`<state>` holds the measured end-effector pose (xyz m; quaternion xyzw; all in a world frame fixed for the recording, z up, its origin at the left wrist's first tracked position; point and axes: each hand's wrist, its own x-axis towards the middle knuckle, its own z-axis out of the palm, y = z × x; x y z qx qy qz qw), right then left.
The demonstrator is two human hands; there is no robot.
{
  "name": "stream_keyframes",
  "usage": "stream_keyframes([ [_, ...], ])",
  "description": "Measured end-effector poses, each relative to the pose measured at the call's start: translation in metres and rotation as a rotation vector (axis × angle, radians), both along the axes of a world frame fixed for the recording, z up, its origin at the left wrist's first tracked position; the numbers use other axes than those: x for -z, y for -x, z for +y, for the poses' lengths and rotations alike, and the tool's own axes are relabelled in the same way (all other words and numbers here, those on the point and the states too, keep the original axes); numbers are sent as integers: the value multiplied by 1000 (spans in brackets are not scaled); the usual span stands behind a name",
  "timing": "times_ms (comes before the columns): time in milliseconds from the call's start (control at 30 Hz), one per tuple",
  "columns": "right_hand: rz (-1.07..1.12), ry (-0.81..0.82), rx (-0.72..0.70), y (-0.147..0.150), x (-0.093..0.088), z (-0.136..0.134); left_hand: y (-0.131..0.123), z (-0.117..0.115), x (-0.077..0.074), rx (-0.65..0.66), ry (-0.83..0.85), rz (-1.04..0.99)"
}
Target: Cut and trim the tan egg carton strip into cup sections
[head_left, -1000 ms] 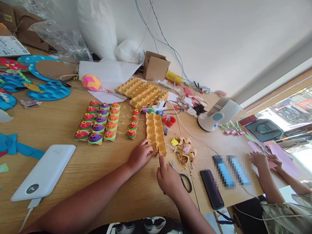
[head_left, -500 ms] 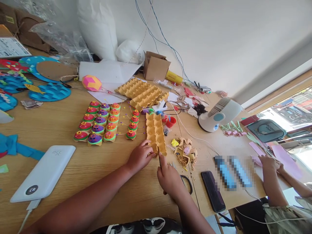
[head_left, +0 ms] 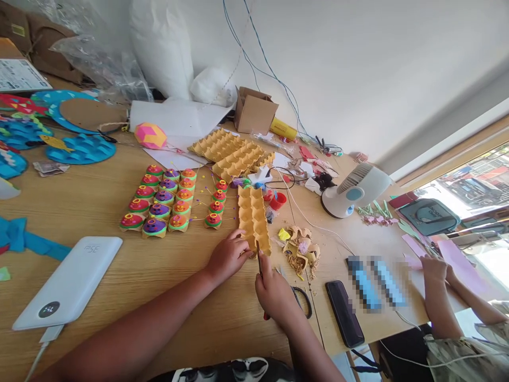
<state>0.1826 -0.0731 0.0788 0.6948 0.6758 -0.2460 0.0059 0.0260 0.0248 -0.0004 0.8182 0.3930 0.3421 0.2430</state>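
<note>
The egg-carton strip is plain mustard tan, like the egg trays, and the slim tool is dark, with a touch of red at its lower end. Of the painted cups, the left row and the short row are red over green with yellow-orange rings, the middle row purple over green, and the third row orange over green. The desk is light brown with streaky wood grain, the ball patched pink and yellow-orange, the power bank white with a black round display.

Left grip on egg-carton strip; right grip holding slim dark tool at strip's near end
</note>
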Motion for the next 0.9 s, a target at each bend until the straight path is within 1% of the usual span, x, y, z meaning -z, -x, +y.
stream_keyframes([
  [133,1,48,7,-2,-3,-16,-1,0,2,-3,-19,16],
  [233,-10,36,0,-2,-4,-23,-1,1,3,-6,-15,17],
  [367,-35,25,-5,0,-4,-9,-1,1,2,1,-3,11],
  [500,-9,11,8,1,-4,4,0,0,0,14,-16,-3],
  [567,-13,14,11,0,-4,1,0,0,0,8,-10,-5],
  [700,-39,20,-3,-1,-1,-17,-1,1,0,0,10,-7],
  [767,-61,28,-10,0,0,-21,-2,1,1,0,12,-6],
  [900,-101,9,-31,2,4,-10,-1,1,0,4,9,1],
])
